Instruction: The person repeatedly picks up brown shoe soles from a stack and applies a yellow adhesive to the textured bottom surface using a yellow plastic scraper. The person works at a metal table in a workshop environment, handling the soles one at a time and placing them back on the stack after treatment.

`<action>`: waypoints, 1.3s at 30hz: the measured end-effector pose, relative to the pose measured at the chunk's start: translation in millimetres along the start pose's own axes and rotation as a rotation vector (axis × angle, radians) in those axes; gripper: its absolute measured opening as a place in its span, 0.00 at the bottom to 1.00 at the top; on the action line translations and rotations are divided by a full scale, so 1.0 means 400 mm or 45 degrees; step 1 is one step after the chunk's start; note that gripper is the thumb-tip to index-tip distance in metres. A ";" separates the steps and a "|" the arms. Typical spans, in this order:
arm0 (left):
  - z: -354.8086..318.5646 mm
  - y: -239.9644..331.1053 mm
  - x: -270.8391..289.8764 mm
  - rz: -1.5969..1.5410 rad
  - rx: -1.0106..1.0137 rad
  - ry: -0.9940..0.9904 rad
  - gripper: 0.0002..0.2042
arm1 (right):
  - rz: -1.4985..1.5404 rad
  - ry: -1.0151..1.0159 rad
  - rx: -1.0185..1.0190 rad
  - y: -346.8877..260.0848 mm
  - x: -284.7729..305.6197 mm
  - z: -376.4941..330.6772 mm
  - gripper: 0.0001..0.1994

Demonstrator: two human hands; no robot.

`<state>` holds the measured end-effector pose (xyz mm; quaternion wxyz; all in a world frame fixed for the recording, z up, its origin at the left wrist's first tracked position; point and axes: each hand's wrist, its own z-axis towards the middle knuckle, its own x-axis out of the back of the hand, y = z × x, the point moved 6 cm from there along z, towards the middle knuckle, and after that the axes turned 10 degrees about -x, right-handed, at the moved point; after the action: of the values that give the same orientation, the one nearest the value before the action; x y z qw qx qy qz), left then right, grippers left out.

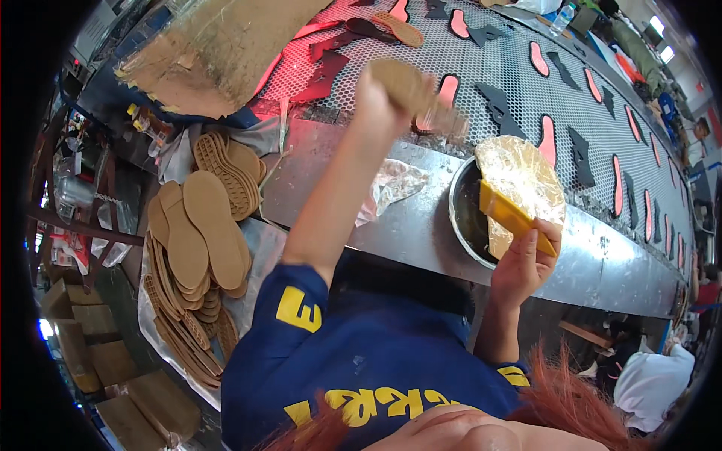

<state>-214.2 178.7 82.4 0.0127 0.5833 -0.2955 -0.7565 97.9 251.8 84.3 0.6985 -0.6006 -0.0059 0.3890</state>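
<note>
My left hand is raised over the near edge of the mesh conveyor, closed around a tan shoe sole. The sole's far end is smeared by motion. My right hand grips a flat yellow tool, whose exact kind I cannot make out. Just behind this tool a glossy, wet-looking tan piece lies across a round metal bowl of dark contents. Whether my right hand touches that piece is hidden. On the conveyor lie pink insoles with black edges and black cut pieces.
A stack of tan soles sits at my left on a pale sheet. Crumpled clear plastic lies on the metal ledge left of the bowl. A worn brown board covers the conveyor's left end. Cardboard boxes stand at lower left.
</note>
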 end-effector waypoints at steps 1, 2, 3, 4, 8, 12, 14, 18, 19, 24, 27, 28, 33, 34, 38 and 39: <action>0.102 -0.006 0.000 -0.123 0.018 0.086 0.22 | 0.034 -0.023 -0.029 -0.001 -0.002 -0.003 0.09; 0.166 -0.012 0.008 -0.246 0.042 0.170 0.20 | 0.067 -0.038 -0.058 -0.002 -0.005 -0.005 0.08; 0.169 -0.048 0.022 -0.139 0.181 0.241 0.20 | 0.019 -0.030 -0.039 -0.002 0.003 -0.010 0.08; 0.174 -0.072 0.037 -0.031 0.307 0.305 0.20 | -0.022 -0.031 -0.014 0.001 0.013 -0.017 0.08; 0.032 -0.161 0.070 0.110 0.549 0.261 0.19 | -0.093 0.001 -0.020 0.026 0.052 -0.010 0.08; -0.190 -0.082 0.096 0.483 0.446 0.085 0.15 | -0.030 0.067 -0.061 0.035 0.050 0.013 0.08; -0.279 0.011 0.100 0.732 0.212 -0.073 0.17 | -0.108 0.079 0.016 0.036 0.070 0.023 0.08; -0.437 0.277 0.146 2.438 -0.636 -0.116 0.29 | -0.431 0.130 0.087 0.036 0.076 0.030 0.07; -0.466 0.321 0.160 2.815 -0.641 0.078 0.31 | -0.535 0.117 0.076 0.044 0.083 0.026 0.06; -0.546 0.574 0.299 3.659 -0.066 1.069 0.40 | -1.005 -0.175 0.210 0.081 0.024 0.008 0.04; -0.531 0.601 0.317 3.705 0.085 1.024 0.44 | -1.400 -0.177 0.438 0.084 -0.041 -0.017 0.06; -0.552 0.592 0.337 3.704 0.194 0.981 0.45 | -1.569 -0.224 0.563 0.085 -0.060 -0.015 0.07; -0.579 0.601 0.312 3.532 -0.062 1.025 0.43 | -1.710 -0.298 0.533 0.113 -0.111 -0.003 0.07; -0.570 0.596 0.308 3.499 -0.097 1.004 0.44 | -1.711 -0.314 0.477 0.117 -0.106 -0.001 0.07; -0.557 0.589 0.305 3.350 -0.350 0.927 0.41 | -1.671 -0.383 0.337 0.124 -0.087 0.001 0.05; -0.558 0.587 0.296 3.351 -0.385 0.923 0.42 | -1.651 -0.404 0.324 0.124 -0.085 0.001 0.04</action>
<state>-129.7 -154.5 55.1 0.8527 0.0312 -0.5211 -0.0174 47.4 232.4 58.3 0.8464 -0.3245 -0.4213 -0.0274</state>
